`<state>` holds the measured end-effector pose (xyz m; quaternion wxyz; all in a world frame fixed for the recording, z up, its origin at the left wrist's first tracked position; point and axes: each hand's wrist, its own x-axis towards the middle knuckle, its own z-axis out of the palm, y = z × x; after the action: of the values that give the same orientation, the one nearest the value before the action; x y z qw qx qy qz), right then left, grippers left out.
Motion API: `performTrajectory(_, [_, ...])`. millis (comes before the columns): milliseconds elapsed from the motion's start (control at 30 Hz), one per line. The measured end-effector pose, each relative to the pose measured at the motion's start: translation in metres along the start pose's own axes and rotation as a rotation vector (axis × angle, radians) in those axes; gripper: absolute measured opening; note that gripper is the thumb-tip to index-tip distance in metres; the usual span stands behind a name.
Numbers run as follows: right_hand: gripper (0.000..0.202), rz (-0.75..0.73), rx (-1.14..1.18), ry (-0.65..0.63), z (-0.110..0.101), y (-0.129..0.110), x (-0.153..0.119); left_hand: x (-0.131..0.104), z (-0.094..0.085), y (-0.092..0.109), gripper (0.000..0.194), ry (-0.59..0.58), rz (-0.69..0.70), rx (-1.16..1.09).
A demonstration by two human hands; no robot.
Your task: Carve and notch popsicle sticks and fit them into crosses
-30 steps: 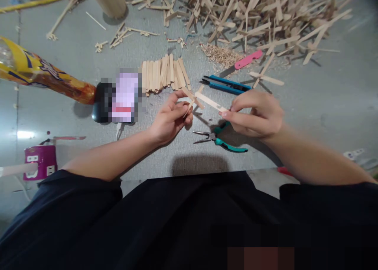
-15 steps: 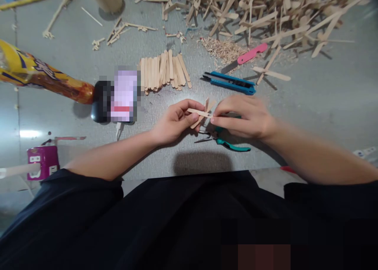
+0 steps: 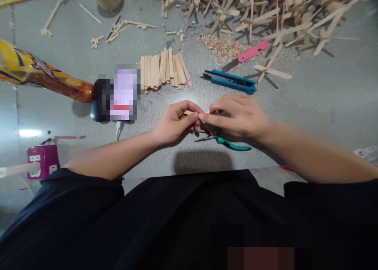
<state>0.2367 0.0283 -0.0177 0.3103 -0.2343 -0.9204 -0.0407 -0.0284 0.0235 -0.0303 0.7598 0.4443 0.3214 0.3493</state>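
Between finger and thumb, my left hand [image 3: 180, 120] pinches wooden sticks [image 3: 188, 113], which its fingers mostly cover. My right hand [image 3: 239, 116] meets it fingertip to fingertip, its index finger and thumb closed on the same sticks. Just below the right hand lie pliers with teal handles [image 3: 233, 144], partly hidden by that hand. Above the hands is a row of flat wooden sticks [image 3: 161, 69]. A blue cutter [image 3: 233, 82] rests above my right hand, beside a pink-handled folding saw [image 3: 253, 52].
A large heap of joined sticks [image 3: 265, 13] fills the top right, with wood shavings [image 3: 224, 48] below it. Crossed sticks [image 3: 267, 69] lie on the right. At left are a phone [image 3: 123, 92], a yellow-orange package [image 3: 44, 71] and a purple socket box [image 3: 43, 161].
My right hand has moved left to meet my left fingertips. The crossed sticks between the hands are now mostly covered by fingers.
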Motion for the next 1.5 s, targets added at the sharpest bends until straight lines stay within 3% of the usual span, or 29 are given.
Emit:
performTrajectory(167, [0.017,-0.073,-0.05,0.093,0.003,0.0,0.004,0.001,-0.001,0.002,0.036,-0.012,-0.046,-0.065])
performTrajectory(333, [0.013,0.101,0.091,0.12,0.006,-0.004,0.001,0.002,-0.004,0.002,0.03,-0.025,-0.072,-0.073])
performTrajectory(433, [0.024,0.008,0.136,0.176,0.006,-0.002,-0.002,0.0,-0.004,0.001,0.024,-0.033,-0.07,-0.036])
performTrajectory(567, [0.024,-0.073,0.155,0.175,0.005,0.003,-0.007,-0.008,-0.003,0.001,0.021,-0.041,0.143,0.273])
performTrajectory(667, [0.018,-0.034,0.193,0.177,0.008,0.003,-0.009,-0.013,-0.002,0.002,0.018,-0.077,0.378,0.699])
performTrajectory(733, [0.021,0.041,0.202,0.169,0.011,0.004,-0.009,-0.013,-0.002,0.002,0.019,-0.036,0.446,0.824])
performTrajectory(833, [0.031,0.23,0.25,0.09,0.013,0.009,-0.006,-0.01,-0.004,-0.001,0.025,0.126,0.387,0.743])
performTrajectory(967, [0.029,0.335,0.186,-0.068,0.007,0.014,-0.002,-0.004,-0.01,-0.004,0.033,0.298,0.33,0.622])
performTrajectory(1067, [0.026,0.352,0.119,-0.171,0.001,0.011,0.002,-0.004,-0.012,-0.003,0.034,0.318,0.339,0.626])
performTrajectory(1200, [0.024,0.34,0.129,-0.36,0.001,0.005,0.003,-0.009,-0.007,0.001,0.015,0.255,0.267,0.679])
performTrajectory(1267, [0.024,0.369,0.165,-0.394,0.005,0.006,0.003,-0.013,-0.003,0.003,0.012,0.222,0.246,0.837])
performTrajectory(1400, [0.025,0.399,0.215,-0.373,0.009,0.01,0.001,-0.016,0.0,0.006,0.022,0.209,0.237,1.347])
performTrajectory(1500, [0.029,0.428,0.204,-0.358,0.01,0.012,-0.001,-0.013,-0.004,0.005,0.026,0.221,0.227,1.56])
